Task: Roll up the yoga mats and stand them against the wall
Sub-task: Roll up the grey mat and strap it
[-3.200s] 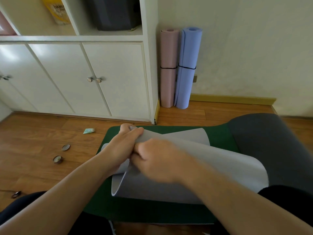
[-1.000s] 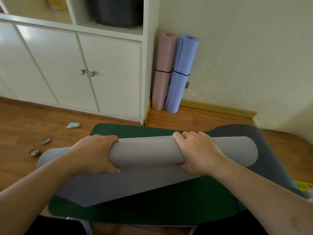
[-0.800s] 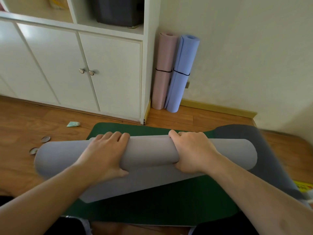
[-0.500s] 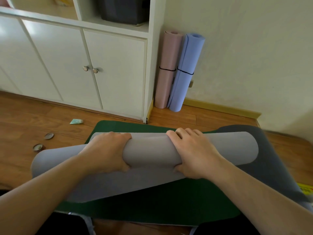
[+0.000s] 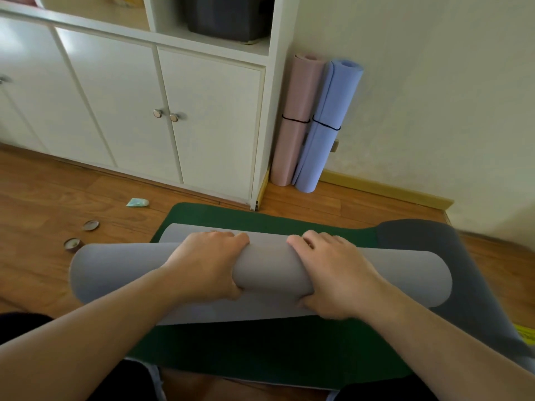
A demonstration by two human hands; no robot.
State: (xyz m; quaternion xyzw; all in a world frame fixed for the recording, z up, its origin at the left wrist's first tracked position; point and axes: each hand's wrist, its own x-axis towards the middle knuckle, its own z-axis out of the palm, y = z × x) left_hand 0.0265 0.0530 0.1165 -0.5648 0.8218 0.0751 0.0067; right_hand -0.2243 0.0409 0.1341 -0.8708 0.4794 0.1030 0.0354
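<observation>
Rolling of grey mat [image 5: 269,270], shown as a thick tube lying crosswise on green mat [image 5: 260,348], with a loose grey flap still flat beneath the tube on the near side. Left hand [image 5: 205,267] clasped over the tube left of centre, fingers curled across the top and thumb tucked underneath. Right hand [image 5: 335,273] clasped over the tube right of centre in the same manner, fingers wrapped over the crest, thumb under the near side. Dark grey mat [image 5: 469,273] at the right end of the grey mat, curving away beneath it and overlapping the green mat. Pink rolled mat [image 5: 298,120] and blue rolled mat [image 5: 327,125] beyond the grey mat, upright, touching each other, each bound by a black band and leaning on wall [image 5: 434,96]. White cabinet [image 5: 162,111] beyond and to the left of the grey mat, doors closed, pink rolled mat just beside its end panel. Two round tins [image 5: 73,244] on wooden floor [image 5: 43,204] just off the left end of the grey mat, with a small pale-green scrap [image 5: 137,202] farther off.
</observation>
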